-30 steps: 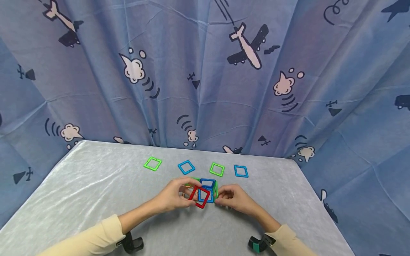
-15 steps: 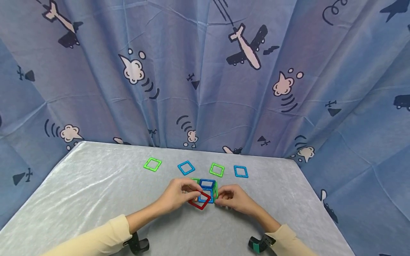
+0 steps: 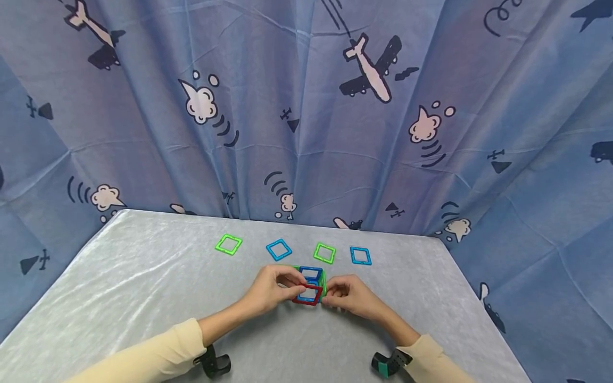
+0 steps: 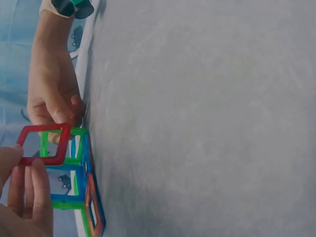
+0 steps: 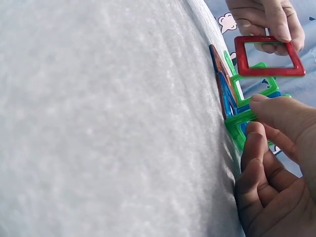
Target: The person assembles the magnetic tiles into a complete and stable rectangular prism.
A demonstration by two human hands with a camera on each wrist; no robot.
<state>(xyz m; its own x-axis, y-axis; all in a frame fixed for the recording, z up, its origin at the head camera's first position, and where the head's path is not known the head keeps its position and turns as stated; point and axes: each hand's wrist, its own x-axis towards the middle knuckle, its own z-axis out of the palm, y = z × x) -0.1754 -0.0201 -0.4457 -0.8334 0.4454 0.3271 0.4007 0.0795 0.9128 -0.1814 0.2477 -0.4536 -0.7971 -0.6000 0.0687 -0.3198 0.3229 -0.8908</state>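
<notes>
A red square magnetic tile (image 5: pixel 269 72) is pinched at one edge between the thumb and fingers of my left hand (image 3: pixel 269 288). It hovers over the front of a small structure of joined tiles, overlapping a blue tile (image 3: pixel 310 268) structure in the head view. My right hand (image 3: pixel 355 298) grips the structure's right-end green tile (image 5: pixel 236 120) between thumb and curled fingers. An orange tile (image 4: pixel 88 197) lies at the structure's bottom, beside blue ones. My left hand hides the structure's left part in the head view.
Behind the structure several loose tiles lie flat in a row: a green tile (image 3: pixel 221 248) at left, a blue tile (image 3: pixel 270 251), another green tile (image 3: pixel 316 251) and another blue tile (image 3: pixel 361 264). They rest on a pale cloth-covered table (image 3: pixel 158 266). A blue patterned curtain (image 3: pixel 239 159) hangs behind.
My left hand has shifted slightly right and turned the red tile from upright and slanted to flatter, square with the structure's front. The right hand stays in place.
</notes>
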